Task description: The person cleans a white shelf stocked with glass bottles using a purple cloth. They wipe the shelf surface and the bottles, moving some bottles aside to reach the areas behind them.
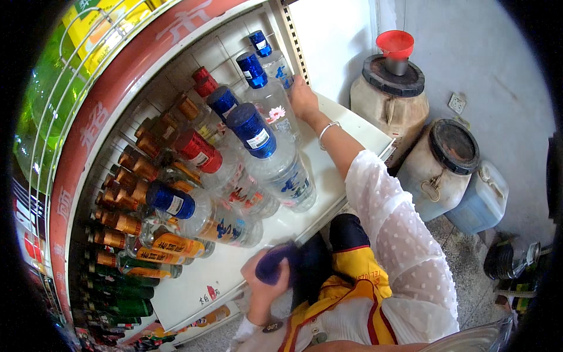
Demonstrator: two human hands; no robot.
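My left hand [266, 273] is closed around a bunched dark purple cloth [275, 264], held in front of the shelf's front edge. At the far right end of the white shelf [327, 176], my right hand [304, 99] grips the side of a clear liquor bottle [278, 66] with a blue foil cap. Its fingertips are partly hidden by the bottle. Between my hands stand more clear bottles with blue caps, the nearest one [286, 176] by the shelf edge. A red-capped clear bottle [239, 185] stands beside it.
Several orange-labelled bottles [176, 244] and green bottles [127, 306] stand to the left. An upper shelf edge [110, 92] with a wire rail overhangs them. On the floor at right are lidded plastic drums [389, 101], a red funnel [395, 43] and a bluish jerrycan [479, 202].
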